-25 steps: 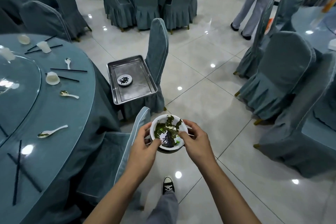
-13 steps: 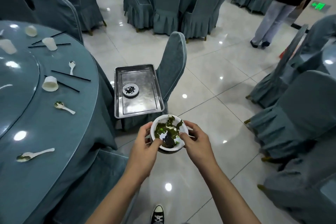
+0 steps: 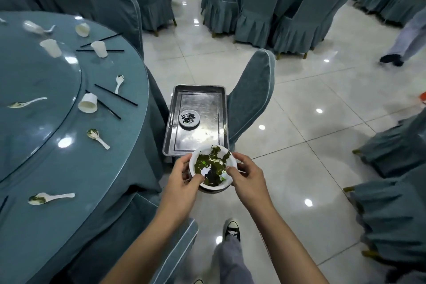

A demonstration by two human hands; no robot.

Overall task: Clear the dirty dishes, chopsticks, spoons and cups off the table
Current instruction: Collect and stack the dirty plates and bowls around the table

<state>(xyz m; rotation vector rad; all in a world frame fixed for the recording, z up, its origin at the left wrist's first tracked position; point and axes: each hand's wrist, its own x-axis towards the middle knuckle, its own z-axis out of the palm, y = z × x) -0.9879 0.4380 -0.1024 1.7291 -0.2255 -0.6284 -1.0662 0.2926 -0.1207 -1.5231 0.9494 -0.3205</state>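
Bowl (image 3: 199, 153) nearer tray (image 3: 207, 108); white, green-smeared

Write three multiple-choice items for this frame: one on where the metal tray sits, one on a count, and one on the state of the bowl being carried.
1. Where does the metal tray rest?
A. on a trolley
B. on the seat of a covered chair
C. on a windowsill

2. How many dishes lie in the metal tray?
A. none
B. one
C. four

3. The white bowl is:
A. gripped by the left hand and the right hand, with green leftovers inside
B. upside down in the tray
C. clean and empty

Key:
1 B, the chair's back rises just beside the tray.
2 B, only a small saucer with dark scraps lies in it.
3 A, fingers of both hands curl round its rim and greens coat the inside.
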